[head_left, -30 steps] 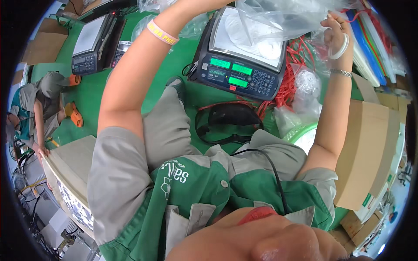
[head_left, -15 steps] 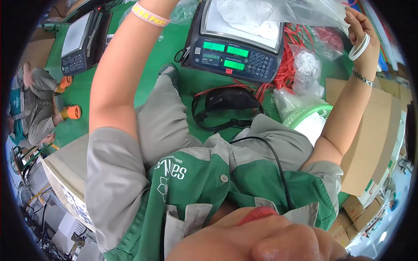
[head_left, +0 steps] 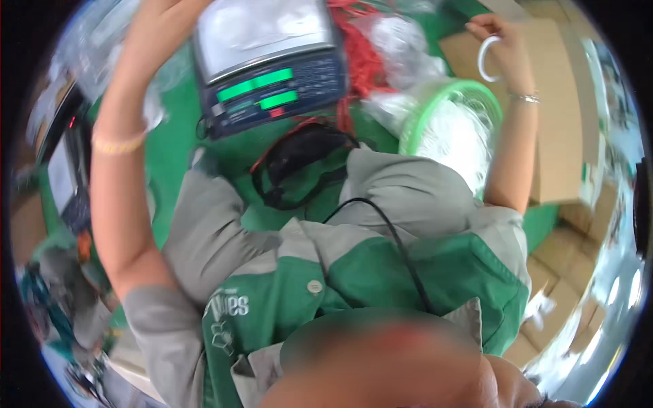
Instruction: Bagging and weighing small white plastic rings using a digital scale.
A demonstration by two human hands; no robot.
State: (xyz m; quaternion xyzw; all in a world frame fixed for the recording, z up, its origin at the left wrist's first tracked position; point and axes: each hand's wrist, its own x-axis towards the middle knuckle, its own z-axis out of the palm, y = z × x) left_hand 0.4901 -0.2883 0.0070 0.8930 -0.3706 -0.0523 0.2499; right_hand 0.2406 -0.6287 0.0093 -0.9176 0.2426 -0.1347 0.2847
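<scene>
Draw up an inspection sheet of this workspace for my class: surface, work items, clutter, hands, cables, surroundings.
Surface: green floor, visible between items.
Work items: digital scale, displays lit; white material on its pan, detail blurred.
Clutter: red strings; clear bag with white contents; green basket holding white strands; black pouch.
Hands: left hand beside the scale, partly out of frame; right hand raised, fingers curled, with a white loop.
Cables: black cable across the wearer's clothing.
Surroundings: cardboard box right; blurred co-worker left.
</scene>
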